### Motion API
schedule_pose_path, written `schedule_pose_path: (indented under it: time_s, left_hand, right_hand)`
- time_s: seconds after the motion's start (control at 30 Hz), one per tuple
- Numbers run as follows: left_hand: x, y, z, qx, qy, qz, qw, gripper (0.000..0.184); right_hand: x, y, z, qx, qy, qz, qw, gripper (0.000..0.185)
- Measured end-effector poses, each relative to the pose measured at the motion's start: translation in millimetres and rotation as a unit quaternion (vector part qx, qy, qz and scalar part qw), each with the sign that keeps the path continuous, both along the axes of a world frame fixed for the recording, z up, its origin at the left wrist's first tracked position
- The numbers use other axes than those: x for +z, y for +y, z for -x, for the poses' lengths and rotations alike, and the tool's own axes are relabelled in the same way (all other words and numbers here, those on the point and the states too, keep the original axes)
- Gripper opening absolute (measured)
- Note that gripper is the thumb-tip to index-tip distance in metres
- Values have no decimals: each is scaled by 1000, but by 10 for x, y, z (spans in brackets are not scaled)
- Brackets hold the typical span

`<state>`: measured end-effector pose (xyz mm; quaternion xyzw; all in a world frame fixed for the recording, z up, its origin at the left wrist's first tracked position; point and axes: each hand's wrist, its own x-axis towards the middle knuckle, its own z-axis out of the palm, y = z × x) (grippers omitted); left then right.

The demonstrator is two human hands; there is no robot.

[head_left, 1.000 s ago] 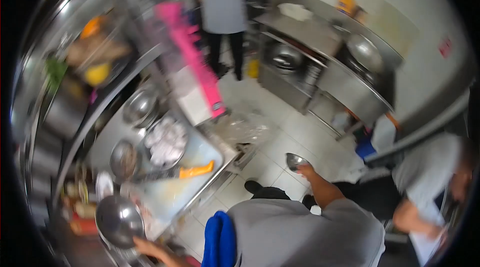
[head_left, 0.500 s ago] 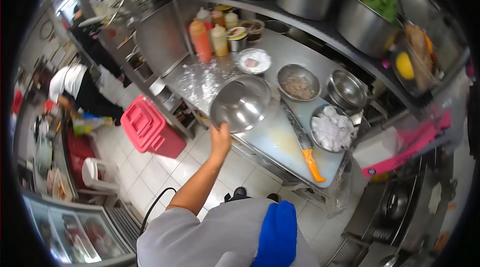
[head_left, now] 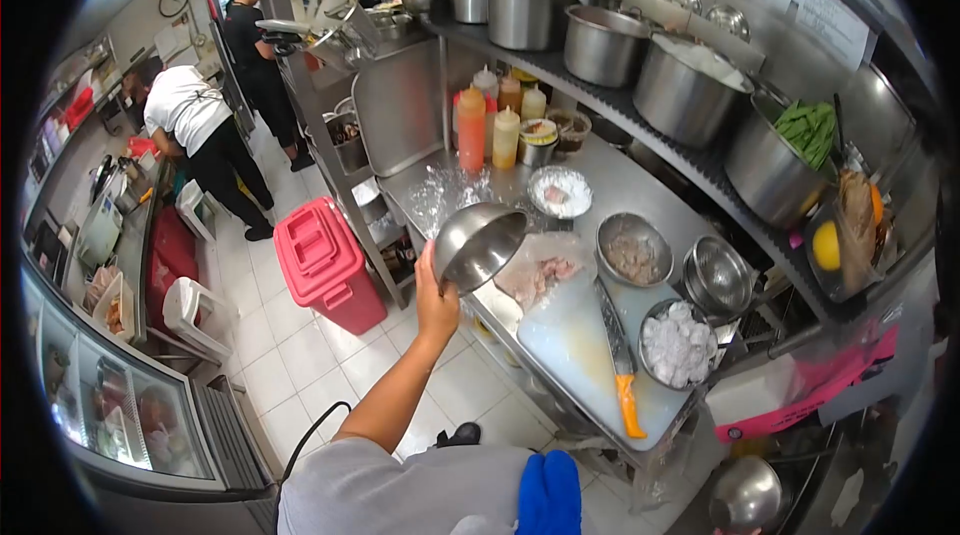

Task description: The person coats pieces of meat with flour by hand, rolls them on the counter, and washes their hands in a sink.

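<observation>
My left hand (head_left: pixel 435 297) grips the near left edge of a shiny metal bowl (head_left: pixel 480 245), which is tilted above the table's edge. Just right of it, a clear plastic bag with pale pink raw meat pieces (head_left: pixel 547 273) lies by the white cutting board (head_left: pixel 560 355). A large knife (head_left: pixel 622 375) with an orange handle rests on the board. At the bottom right is another metal bowl (head_left: pixel 745 495). Small skin-coloured bits show beneath it at the frame edge, possibly my right hand; its fingers cannot be made out.
Around the board stand a bowl of meat (head_left: pixel 634 250), stacked metal bowls (head_left: pixel 718 277), a bowl of white lumps (head_left: pixel 678 345) and a white-coated bowl (head_left: pixel 560 193). Squeeze bottles (head_left: pixel 470 130) stand behind. Pots (head_left: pixel 690 85) line the shelf. A red bin (head_left: pixel 330 265) and people (head_left: pixel 195 120) are left.
The view has tilted up, so the scene sits lower. My left hand has tipped the bowl and shifted it, uncovering the bag of meat. The bottom-right bowl looks larger and brighter.
</observation>
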<state>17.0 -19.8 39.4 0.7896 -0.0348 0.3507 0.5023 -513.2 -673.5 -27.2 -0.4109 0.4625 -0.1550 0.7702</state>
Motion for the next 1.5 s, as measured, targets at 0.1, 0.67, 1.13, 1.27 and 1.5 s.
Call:
schedule_pose_path:
  time_s: [0.1, 0.67, 1.13, 1.27, 1.5]
  left_hand:
    - [162, 100, -98, -47, 39, 182, 981, 61]
    - [-314, 2168, -574, -192, 276, 451, 827, 52]
    - [-618, 2667, -921, -246, 320, 366, 839, 52]
    - [-535, 2808, -662, -229, 359, 308, 851, 58]
    - [-508, 2656, -711, -234, 370, 373, 818, 53]
  right_hand:
    - [1239, 1120, -1604, 238, -56, 406, 881, 47]
    - [4023, 4529, -6017, 180, -259, 776, 547, 14]
    - [4752, 4774, -7761, 145, -87, 814, 556, 31]
    - [4819, 4764, -7421, 152, -38, 809, 566, 33]
    - [4425, 4622, -7064, 128, 32, 821, 555, 33]
